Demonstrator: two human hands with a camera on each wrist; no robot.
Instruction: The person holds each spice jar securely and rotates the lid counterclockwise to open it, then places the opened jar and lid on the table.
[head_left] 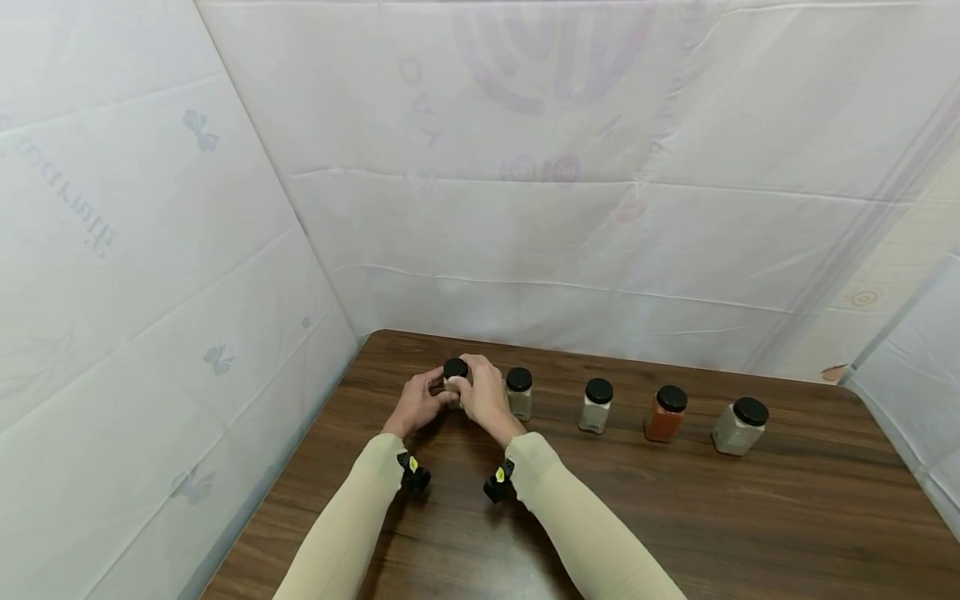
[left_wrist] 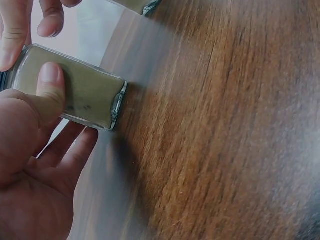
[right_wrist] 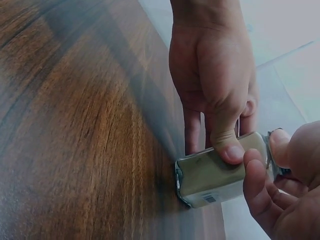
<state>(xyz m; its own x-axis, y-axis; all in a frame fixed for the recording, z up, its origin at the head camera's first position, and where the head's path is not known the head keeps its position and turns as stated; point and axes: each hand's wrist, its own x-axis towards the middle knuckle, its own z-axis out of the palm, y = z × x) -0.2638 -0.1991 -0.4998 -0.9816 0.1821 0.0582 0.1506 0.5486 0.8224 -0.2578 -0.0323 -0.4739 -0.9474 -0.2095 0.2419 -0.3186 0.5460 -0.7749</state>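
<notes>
A glass spice jar (head_left: 455, 369) of greenish-brown powder, with a black lid, stands at the left end of a row on the table. My left hand (head_left: 418, 403) grips its body, the thumb (left_wrist: 50, 82) lying flat along the glass and the fingers round the far side. From the other side my right hand (head_left: 486, 393) grips the jar's lid end, its thumb over the lid's edge in the right wrist view. The jar's base (right_wrist: 182, 187) is right at the tabletop, and a small barcode label shows low on one face.
To the right stand further black-lidded jars: a greenish-brown one (head_left: 519, 396) close beside my right hand, a pale one (head_left: 596, 408), an orange-red one (head_left: 664, 417) and a whitish one (head_left: 738, 429). The brown wooden table (head_left: 675, 525) meets white sheeted walls (head_left: 562, 250) behind and left.
</notes>
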